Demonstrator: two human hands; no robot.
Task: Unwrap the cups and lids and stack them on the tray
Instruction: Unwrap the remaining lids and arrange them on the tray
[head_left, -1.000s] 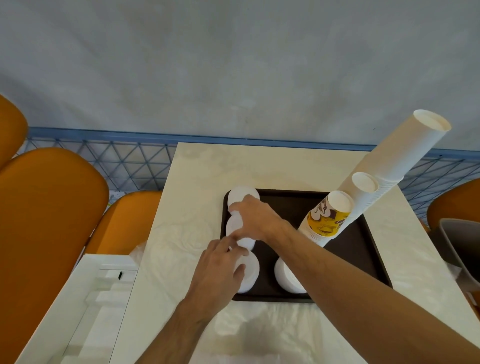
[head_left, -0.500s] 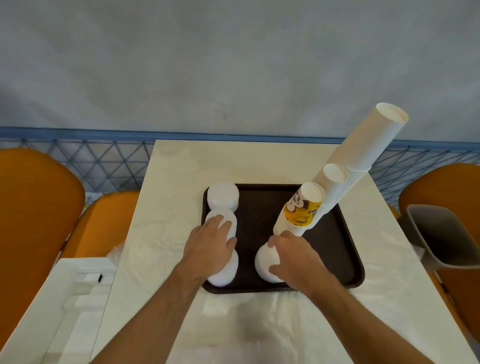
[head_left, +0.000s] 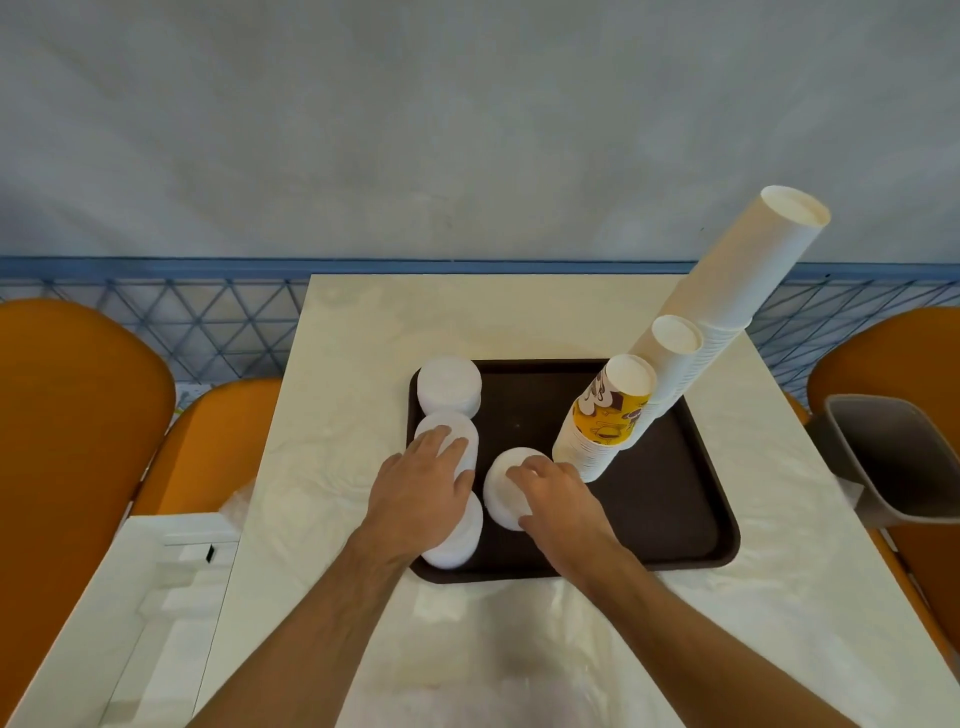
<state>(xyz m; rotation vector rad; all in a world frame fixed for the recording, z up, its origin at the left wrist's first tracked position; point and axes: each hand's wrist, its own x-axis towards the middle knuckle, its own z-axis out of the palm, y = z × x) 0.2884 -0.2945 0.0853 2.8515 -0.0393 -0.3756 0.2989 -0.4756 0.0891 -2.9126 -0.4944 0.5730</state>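
The left hand (head_left: 422, 488) is covering most of the nearest lid stack (head_left: 457, 540) and part of the middle lid stack (head_left: 447, 434). The right hand (head_left: 558, 501) is hiding the near side of the fourth lid stack (head_left: 506, 480). The yellow cup stack (head_left: 605, 421) is blocking the bases of the white cup stacks (head_left: 727, 301) behind it. The picture's edges are cutting off the grey bin (head_left: 898, 457) at right and the white box (head_left: 130, 613) at near left.

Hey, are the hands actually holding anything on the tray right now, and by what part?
Nothing is lifted. The left hand rests on top of the left lid stacks; the right hand lies over another lid stack.
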